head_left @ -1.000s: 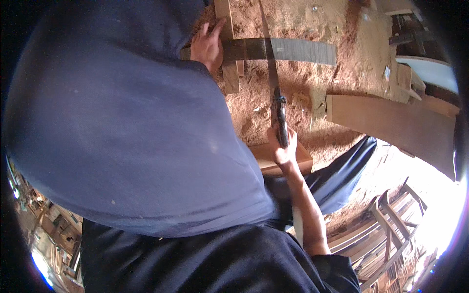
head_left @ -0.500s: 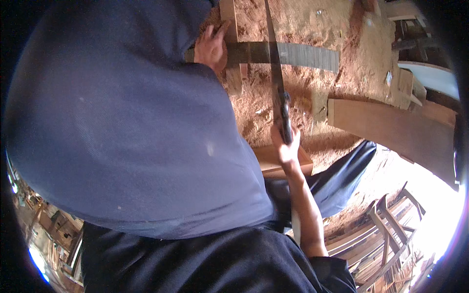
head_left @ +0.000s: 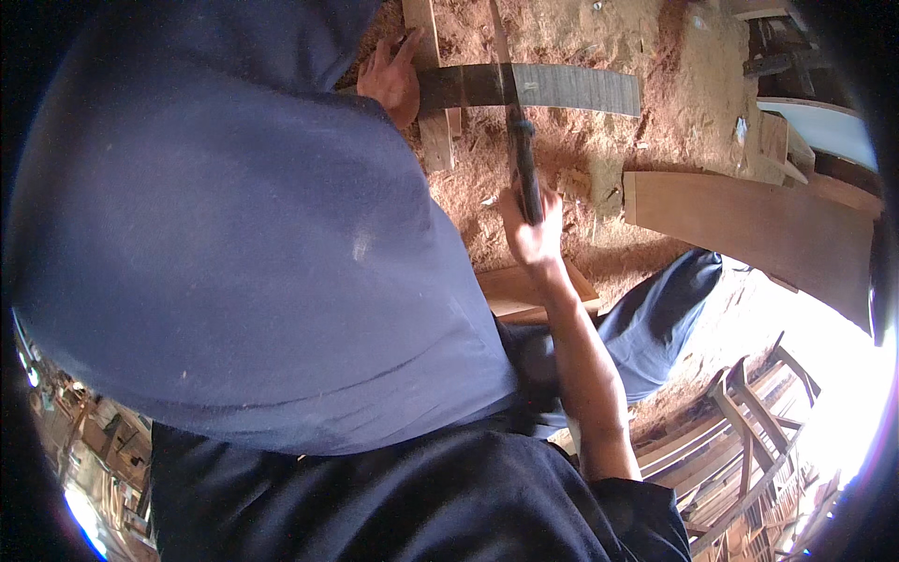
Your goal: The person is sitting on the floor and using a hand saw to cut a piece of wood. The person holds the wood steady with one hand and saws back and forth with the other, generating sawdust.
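My right hand (head_left: 534,225) is closed round the dark handle of a handsaw (head_left: 524,169). The saw's narrow blade points away from me and crosses a long dark plank (head_left: 585,87), which lies crosswise. On the plank's left part rests my left hand (head_left: 391,86), fingers stretched out and apart, beside an upright-running pale wooden batten (head_left: 436,140). The plank passes over this batten. The blade's far end is cut off by the top of the picture, and my raised leg hides the plank's left end.
My blue-trousered left leg (head_left: 253,234) fills much of the left side. Brown sawdust (head_left: 599,150) covers the ground. A wooden box-like piece (head_left: 524,292) sits by my right leg (head_left: 655,328). A broad board (head_left: 749,220) lies right; stacked timber and a wooden frame (head_left: 749,421) stand lower right.
My right hand and the saw have moved forward, away from me, across the plank. My left hand stays on the plank, and the whole view has shifted slightly.
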`<act>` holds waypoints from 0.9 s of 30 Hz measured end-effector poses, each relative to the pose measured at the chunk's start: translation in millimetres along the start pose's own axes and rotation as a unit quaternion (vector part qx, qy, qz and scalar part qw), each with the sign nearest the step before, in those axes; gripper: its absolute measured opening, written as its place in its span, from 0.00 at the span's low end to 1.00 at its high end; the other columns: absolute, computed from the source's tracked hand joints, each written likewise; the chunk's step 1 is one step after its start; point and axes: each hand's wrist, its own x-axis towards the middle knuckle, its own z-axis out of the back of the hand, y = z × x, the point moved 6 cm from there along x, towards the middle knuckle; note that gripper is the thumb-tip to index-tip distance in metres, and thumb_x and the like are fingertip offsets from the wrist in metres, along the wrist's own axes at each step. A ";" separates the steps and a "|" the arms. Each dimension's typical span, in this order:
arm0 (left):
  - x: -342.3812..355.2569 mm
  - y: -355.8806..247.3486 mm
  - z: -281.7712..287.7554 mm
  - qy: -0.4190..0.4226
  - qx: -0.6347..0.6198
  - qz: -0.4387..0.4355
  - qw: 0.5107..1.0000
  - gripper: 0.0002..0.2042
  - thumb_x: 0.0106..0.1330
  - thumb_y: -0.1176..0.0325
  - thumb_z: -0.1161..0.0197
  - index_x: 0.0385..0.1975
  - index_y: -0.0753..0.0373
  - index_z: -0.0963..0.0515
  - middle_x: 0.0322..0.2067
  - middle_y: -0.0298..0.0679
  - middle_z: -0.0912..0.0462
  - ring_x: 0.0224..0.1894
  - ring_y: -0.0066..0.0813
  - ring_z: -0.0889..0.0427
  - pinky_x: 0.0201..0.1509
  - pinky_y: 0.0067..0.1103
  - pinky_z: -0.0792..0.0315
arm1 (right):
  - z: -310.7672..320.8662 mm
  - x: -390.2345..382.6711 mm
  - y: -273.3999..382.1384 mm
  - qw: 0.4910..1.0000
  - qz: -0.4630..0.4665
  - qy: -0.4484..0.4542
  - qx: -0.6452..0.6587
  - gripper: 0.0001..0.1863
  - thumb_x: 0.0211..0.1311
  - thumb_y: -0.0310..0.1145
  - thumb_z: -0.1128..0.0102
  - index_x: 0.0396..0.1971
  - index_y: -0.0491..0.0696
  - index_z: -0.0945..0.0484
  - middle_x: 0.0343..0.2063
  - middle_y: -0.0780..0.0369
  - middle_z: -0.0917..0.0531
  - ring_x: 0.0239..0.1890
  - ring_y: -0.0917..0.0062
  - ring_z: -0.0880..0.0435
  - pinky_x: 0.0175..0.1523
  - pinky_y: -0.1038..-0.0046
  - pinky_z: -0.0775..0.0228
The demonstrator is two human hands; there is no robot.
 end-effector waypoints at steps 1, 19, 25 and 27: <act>2.2 -4.7 2.5 0.009 -0.003 0.011 1.000 0.32 0.65 0.73 0.46 0.68 0.35 0.38 0.58 0.47 0.28 0.58 0.53 0.26 0.64 0.45 0.32 | -0.7 7.1 9.0 1.000 -0.017 -0.001 0.021 0.10 0.56 0.27 0.46 0.17 0.45 0.32 0.11 0.64 0.31 0.14 0.81 0.35 0.20 0.69 0.41; 10.0 2.2 1.4 0.004 0.043 0.037 0.998 0.29 0.67 0.73 0.49 0.67 0.35 0.36 0.58 0.48 0.30 0.58 0.53 0.26 0.59 0.44 0.29 | 11.2 -73.2 -52.5 0.999 -0.017 0.009 -0.029 0.06 0.57 0.31 0.40 0.25 0.45 0.26 0.16 0.65 0.29 0.22 0.85 0.30 0.28 0.73 0.36; 4.0 -10.7 7.1 0.000 0.011 0.034 0.999 0.28 0.68 0.72 0.53 0.67 0.34 0.37 0.57 0.48 0.30 0.58 0.55 0.27 0.60 0.45 0.29 | 0.3 13.7 19.4 0.998 -0.023 0.006 0.052 0.09 0.58 0.24 0.47 0.18 0.44 0.29 0.12 0.64 0.31 0.15 0.82 0.35 0.20 0.69 0.43; 3.9 -0.9 6.3 0.011 0.024 0.049 0.998 0.28 0.68 0.72 0.52 0.67 0.35 0.36 0.57 0.48 0.30 0.58 0.55 0.27 0.59 0.46 0.28 | 3.8 -14.9 2.2 0.998 -0.042 0.031 -0.027 0.07 0.56 0.26 0.45 0.20 0.44 0.27 0.14 0.63 0.28 0.16 0.80 0.31 0.22 0.69 0.40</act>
